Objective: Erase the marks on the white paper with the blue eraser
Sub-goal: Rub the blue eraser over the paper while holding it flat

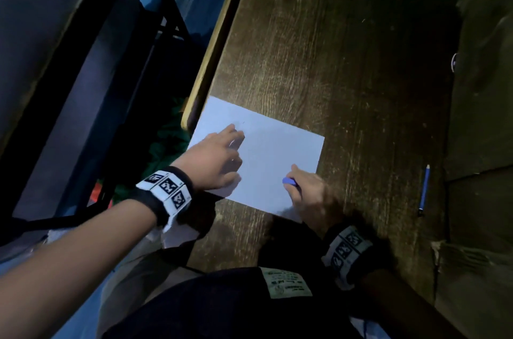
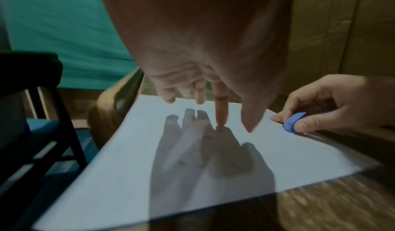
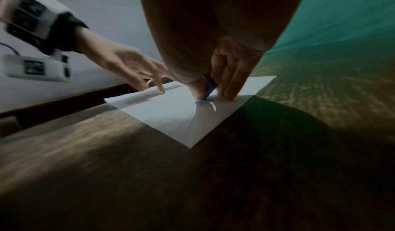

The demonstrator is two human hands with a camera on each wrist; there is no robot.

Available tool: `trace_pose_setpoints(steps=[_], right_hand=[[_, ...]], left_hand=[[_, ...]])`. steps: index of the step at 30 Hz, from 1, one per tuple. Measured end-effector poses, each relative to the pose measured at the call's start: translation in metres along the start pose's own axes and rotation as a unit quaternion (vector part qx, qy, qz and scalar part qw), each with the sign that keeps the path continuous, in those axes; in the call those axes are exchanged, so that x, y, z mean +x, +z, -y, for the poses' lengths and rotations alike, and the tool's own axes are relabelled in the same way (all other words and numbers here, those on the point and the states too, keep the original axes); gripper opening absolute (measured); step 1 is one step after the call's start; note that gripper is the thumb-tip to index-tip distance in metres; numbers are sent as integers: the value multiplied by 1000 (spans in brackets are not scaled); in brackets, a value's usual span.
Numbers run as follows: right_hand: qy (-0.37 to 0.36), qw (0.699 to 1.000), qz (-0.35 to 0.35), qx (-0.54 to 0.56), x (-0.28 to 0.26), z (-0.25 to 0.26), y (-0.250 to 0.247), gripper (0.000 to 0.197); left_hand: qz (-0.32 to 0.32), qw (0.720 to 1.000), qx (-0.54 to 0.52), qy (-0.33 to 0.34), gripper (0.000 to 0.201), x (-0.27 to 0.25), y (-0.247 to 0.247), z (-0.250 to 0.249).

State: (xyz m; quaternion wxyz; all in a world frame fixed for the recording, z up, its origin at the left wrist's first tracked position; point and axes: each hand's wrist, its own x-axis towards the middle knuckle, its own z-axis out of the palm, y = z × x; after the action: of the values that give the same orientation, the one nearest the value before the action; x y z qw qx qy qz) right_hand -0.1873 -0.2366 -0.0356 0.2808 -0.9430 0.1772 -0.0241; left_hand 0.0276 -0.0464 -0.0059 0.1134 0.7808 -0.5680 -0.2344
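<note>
A sheet of white paper (image 1: 272, 155) (image 2: 128, 167) (image 3: 171, 114) lies near the left edge of a dark wooden table (image 1: 333, 61). My left hand (image 1: 219, 155) (image 2: 220, 116) (image 3: 136, 69) hovers over the sheet's left side with fingers straight, one fingertip touching the paper. My right hand (image 1: 311, 191) (image 2: 320, 106) (image 3: 224, 76) pinches the blue eraser (image 1: 289, 181) (image 2: 294, 121) (image 3: 208, 87) and presses it onto the paper's right part. Faint marks (image 1: 243, 122) show near the left fingertips.
A blue pencil (image 1: 424, 190) lies on the table to the right of the paper. Cardboard boxes (image 1: 483, 116) stand along the table's right side. A black chair frame (image 1: 155, 33) and green cloth (image 1: 166, 141) are beyond the table's left edge.
</note>
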Motion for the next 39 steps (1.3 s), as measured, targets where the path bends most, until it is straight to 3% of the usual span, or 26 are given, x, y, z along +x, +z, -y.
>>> trace_pose_setpoints(steps=[1,3,5,8,11,16,20,23,25,27,29,31,34,36,37,39], right_hand=[[-31,999,-14,8,-2,3,4,6],[-50,998,-29,37,-1,10,8,7],[-16,996,-42,72,6,15,9,9],[54,994,-29,91,25,24,10,7],[39,995,-9,93,54,26,9,8],[88,988,-46,115,95,23,7,9],[67,990,-74,103,90,27,9,8],[-55,998,3,25,54,46,25,2],[-86,992,77,44,48,50,23,2],[-60,995,51,66,73,38,14,8],[8,997,-30,67,97,27,5,10],[31,994,-74,72,93,31,12,11],[-56,997,6,61,42,61,35,6],[-87,991,74,65,46,54,24,11],[-57,994,66,64,64,47,17,16],[35,998,-16,48,99,29,5,18]], left_hand=[[-29,999,-37,-21,45,5,4,-5],[-21,995,-69,-67,80,16,12,-15],[39,995,-18,-95,115,22,21,-18],[71,989,55,-116,133,24,32,-14],[93,987,73,-112,142,25,34,-6],[119,978,140,-95,150,32,24,-6],[130,980,135,-62,156,41,22,-4],[133,983,110,-56,159,42,22,-1],[140,981,119,-58,160,43,23,0],[144,980,124,-61,161,44,22,-2],[150,979,125,-62,162,45,22,-3],[154,977,128,-67,163,46,22,-3],[155,976,133,-72,163,47,22,-3],[159,976,134,-71,162,47,21,-4],[162,975,134,-72,162,46,20,-5],[169,974,133,-72,161,46,18,-6]])
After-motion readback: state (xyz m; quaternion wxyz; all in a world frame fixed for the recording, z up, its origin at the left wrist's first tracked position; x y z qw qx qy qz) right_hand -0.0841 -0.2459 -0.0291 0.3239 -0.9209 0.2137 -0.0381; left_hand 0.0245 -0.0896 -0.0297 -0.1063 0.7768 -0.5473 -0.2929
